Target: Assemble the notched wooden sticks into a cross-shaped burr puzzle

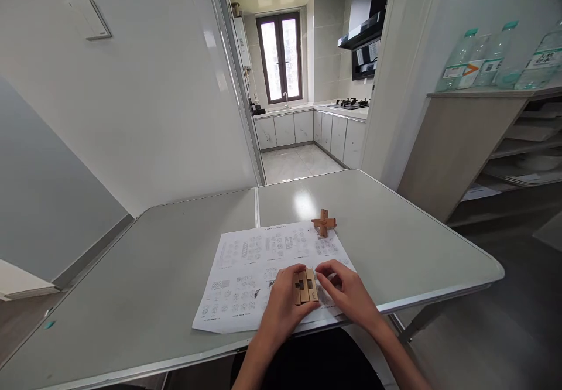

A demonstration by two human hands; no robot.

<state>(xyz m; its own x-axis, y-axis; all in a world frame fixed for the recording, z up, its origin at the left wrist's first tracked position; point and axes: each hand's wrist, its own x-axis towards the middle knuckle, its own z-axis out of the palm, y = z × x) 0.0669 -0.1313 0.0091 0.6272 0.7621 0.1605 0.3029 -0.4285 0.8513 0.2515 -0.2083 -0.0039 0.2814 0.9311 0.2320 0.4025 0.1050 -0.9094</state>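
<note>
My left hand (285,299) curls around several notched wooden puzzle pieces (306,287) set side by side, with the thumb along their near end and the fingers at the far side. Dark notches show in their upper faces. Just right of these pieces is my right hand (346,290), its thumb and forefinger drawn together at the tips by the edge; anything between them is too small or hidden to make out. Under both hands lies a white instruction sheet (237,261) printed with small diagrams. An assembled cross-shaped wooden puzzle (324,222) rests at the sheet's far right corner.
The grey-green table (175,284) has a metal rim and a seam across it. A wooden shelf unit (474,115) with clear bottles (489,56) on top stands at the right. Past the doorway is a kitchen with a window (279,56). A small teal bit (49,324) lies at the left edge.
</note>
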